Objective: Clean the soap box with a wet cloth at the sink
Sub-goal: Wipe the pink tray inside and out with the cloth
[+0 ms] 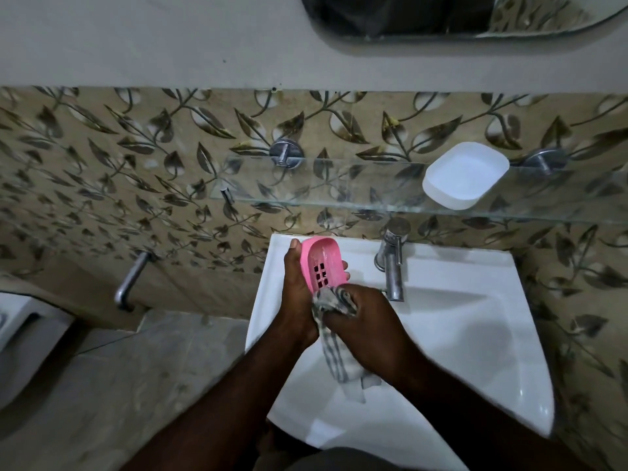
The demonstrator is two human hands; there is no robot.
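The pink soap box [323,263] was held above the back left corner of the sink [475,334], tilted with its hollow side up, its square drain holes showing and wet streaks inside it. The left hand [295,294] gripped it from underneath, thumb on the rim away from the sink's tap and fingertips curling over the rim on the tap's side. The right hand [367,331] was closed round a bunched grey-striped cloth [334,302] and pressed the wad against the near end of the box. The cloth's loose tail hung below that hand over the sink bowl.

The chrome tap [392,266] stood at the sink's back edge, just beside the box. Above the sink ran a glass shelf [339,185] on the leaf-patterned tiled wall [102,171], and a white dish [465,175] sat on it, over the tap side. A mirror [441,15] hung higher still. Left of the sink, a metal spout [131,280] jutted from the wall.
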